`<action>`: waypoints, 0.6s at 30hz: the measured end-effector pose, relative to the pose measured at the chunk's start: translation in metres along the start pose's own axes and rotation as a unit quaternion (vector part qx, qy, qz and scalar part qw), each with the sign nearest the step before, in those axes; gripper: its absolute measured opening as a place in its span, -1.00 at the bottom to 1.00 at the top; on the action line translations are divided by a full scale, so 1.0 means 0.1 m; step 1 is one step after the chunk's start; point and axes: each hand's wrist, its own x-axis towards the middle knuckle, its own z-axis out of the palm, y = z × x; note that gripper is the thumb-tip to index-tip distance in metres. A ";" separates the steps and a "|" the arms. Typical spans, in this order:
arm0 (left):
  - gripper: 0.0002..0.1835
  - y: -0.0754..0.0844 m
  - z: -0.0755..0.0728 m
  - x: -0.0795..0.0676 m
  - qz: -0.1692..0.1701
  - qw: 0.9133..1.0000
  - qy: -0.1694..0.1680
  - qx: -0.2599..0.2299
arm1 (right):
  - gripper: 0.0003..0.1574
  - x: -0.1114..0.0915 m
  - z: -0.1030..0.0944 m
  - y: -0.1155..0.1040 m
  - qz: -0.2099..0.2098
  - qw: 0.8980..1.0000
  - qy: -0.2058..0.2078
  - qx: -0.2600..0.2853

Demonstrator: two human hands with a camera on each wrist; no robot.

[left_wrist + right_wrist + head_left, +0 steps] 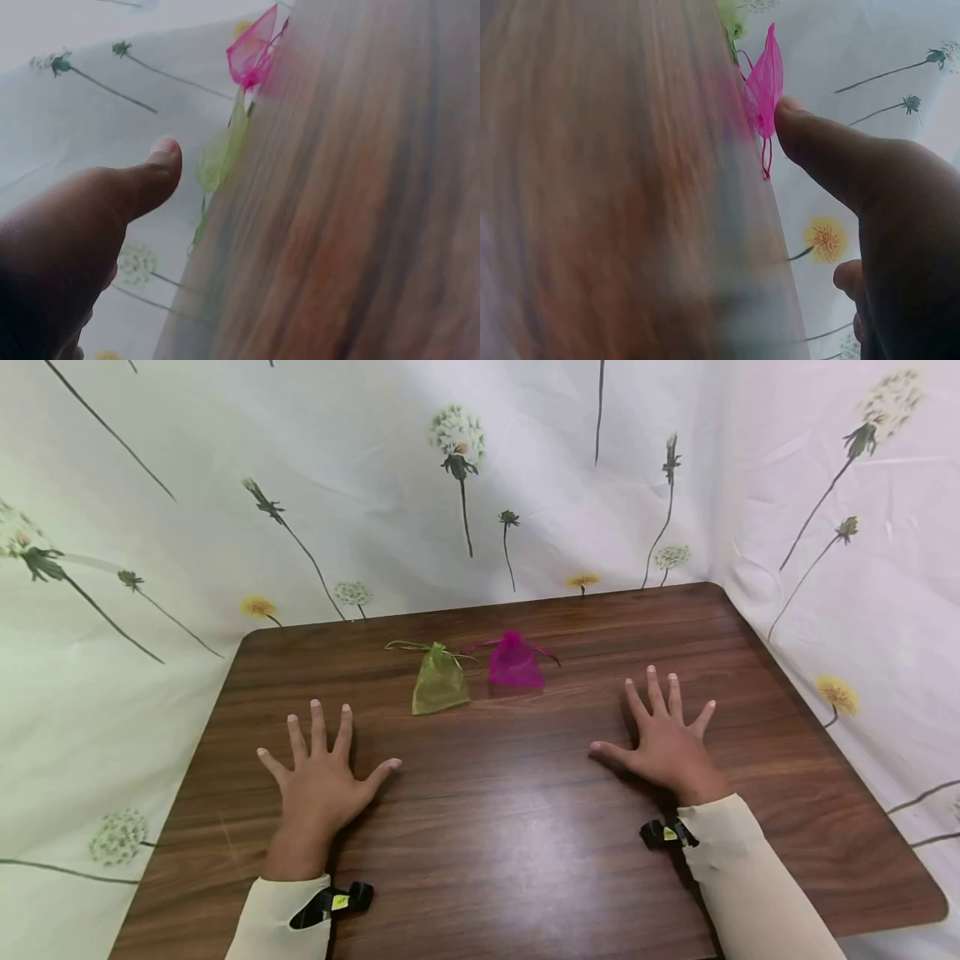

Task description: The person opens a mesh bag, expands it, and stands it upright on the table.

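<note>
A green sheer drawstring pouch point(440, 683) lies toward the back of the wooden table, its cords loose at the neck. Just right of it is a magenta drawstring pouch point(516, 664) of the same sheer cloth. My left hand point(322, 785) is spread palm down at the left, nearer me than the green pouch and apart from it. On the right, my right hand point(667, 747) is spread the same way, away from the magenta pouch. Neither hand holds anything. Both wrist views show the green pouch point(223, 154) and the magenta pouch point(765, 86) beyond the thumbs.
The brown wood-grain table point(480, 827) has rounded corners. A white cloth point(360, 485) printed with dandelions hangs behind it and along both sides. Each wrist wears a black strap, the left strap point(333, 903) and the right strap point(667, 835), over pale sleeves.
</note>
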 end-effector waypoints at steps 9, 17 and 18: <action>0.25 0.13 -0.01 -0.02 0.015 1.000 -0.019 -0.019 | 0.41 0.02 0.06 -0.16 -0.025 0.999 0.022 0.010; 0.24 0.23 -0.03 0.03 0.036 0.999 -0.017 -0.028 | -0.10 0.06 0.12 -0.47 -0.097 0.982 0.151 0.059; 0.24 0.24 -0.03 0.04 0.039 0.999 -0.017 -0.030 | -0.13 0.07 0.13 -0.50 -0.103 0.980 0.157 0.063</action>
